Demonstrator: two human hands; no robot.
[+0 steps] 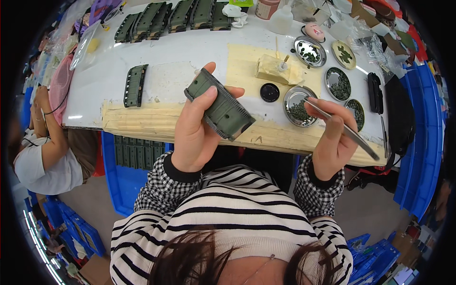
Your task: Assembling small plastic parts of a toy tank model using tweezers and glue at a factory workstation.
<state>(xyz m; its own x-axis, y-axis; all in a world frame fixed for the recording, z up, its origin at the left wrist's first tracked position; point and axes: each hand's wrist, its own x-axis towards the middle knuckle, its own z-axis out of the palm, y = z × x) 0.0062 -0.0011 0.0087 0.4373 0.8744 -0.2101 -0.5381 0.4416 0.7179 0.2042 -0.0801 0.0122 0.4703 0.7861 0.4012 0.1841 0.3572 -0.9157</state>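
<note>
My left hand (197, 121) grips a green camouflage plastic part (221, 107), long and ribbed along its edges, held tilted above the table's front edge. Tweezers (349, 130) are pinched in my right hand (335, 130), their tips over a round metal dish (286, 107) of small dark green pieces (299, 112). Whether the tips hold a piece is too small to tell. A similar green part (135, 85) lies on the table to the left of my left hand. Beside the dish sits a round black lid (270, 92).
More green parts (156, 21) stand in a row at the back. Other dishes of small pieces (338, 84) are on the right, near a tape-covered block (275, 70) and a squeeze bottle (281, 21). A blue crate (124, 190) holds green parts below. Another person (52, 152) sits at left.
</note>
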